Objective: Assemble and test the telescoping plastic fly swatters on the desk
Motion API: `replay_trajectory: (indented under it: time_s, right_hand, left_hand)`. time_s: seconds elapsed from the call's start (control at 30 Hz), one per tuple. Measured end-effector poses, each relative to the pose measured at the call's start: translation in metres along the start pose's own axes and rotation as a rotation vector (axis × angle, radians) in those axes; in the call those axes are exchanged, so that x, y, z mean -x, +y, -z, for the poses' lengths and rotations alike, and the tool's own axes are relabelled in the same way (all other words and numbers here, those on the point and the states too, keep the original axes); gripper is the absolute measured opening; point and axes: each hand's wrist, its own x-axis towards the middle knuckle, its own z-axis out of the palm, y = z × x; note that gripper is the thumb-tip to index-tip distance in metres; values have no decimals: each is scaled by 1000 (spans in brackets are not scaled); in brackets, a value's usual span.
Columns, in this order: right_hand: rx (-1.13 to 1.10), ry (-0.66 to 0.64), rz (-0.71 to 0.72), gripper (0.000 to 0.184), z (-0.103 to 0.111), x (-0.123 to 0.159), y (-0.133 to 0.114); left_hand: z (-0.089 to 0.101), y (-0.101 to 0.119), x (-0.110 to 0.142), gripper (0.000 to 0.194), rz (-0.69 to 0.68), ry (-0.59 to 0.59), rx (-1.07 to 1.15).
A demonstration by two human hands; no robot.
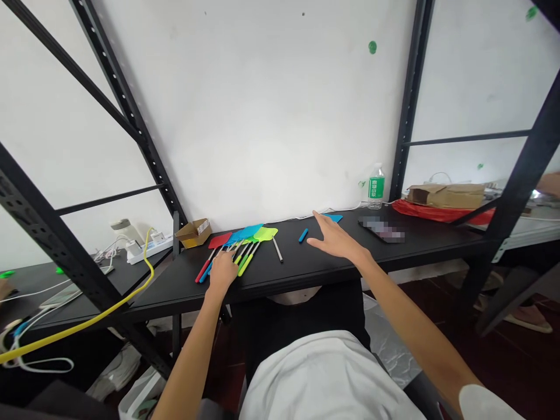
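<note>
Fly swatters (pixel 245 238), bright-headed, fanned on the black bench (pixel 306 262) near its front edge; left hand (pixel 223 271), fingers together over their handles; right hand (pixel 335 238), fingers spread apart, over open bench beside a loose blue rod (pixel 303 235); small cardboard box (pixel 193 233) at the back left; phone (pixel 380 228) and water bottle (pixel 376 186) at the back right.

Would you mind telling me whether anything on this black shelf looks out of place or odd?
Yes: a short blue handle grip lies loose, apart from the fly swatters, and a bare metal rod beside them has no grip.
</note>
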Motion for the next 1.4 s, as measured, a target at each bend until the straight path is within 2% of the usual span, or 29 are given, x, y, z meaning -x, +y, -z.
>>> replay_trajectory:
  time_s: [0.13,0.33,0.4,0.5,0.6,0.67,0.73,0.9,1.0,1.23,1.4]
  right_hand:
    - [-12,-2,9,93,-2,-1,3]
    - [-3,-45,-2,94,-2,-3,4]
    - [9,-63,-12,93,-4,-3,5]
    - [46,-132,-21,90,-8,-6,11]
    - [81,-253,4,85,-15,-10,20]
    - [99,-322,15,83,-20,-12,24]
    - [121,-346,13,82,-29,-14,25]
    - [208,-198,41,69,-59,-16,19]
    - [220,-155,29,70,-72,-17,18]
    - [190,-217,104,82,-75,-16,24]
    - [157,-270,103,90,-75,-27,26]
  left_hand:
    - [2,5,3,46,-13,-20,-39]
    - [8,24,8,42,-99,24,-39]
    - [6,37,11,42,-178,44,5]
    - [-3,61,20,41,-391,58,179]
    - [-15,81,33,49,-560,-48,263]
    - [-21,88,40,49,-565,-103,258]
    - [-25,91,44,46,-551,-106,238]
    - [-27,93,46,37,-547,-2,220]
    - [-25,95,48,32,-557,35,214]
    - [-23,97,50,30,-573,47,225]
    - [-23,96,52,33,-588,51,214]
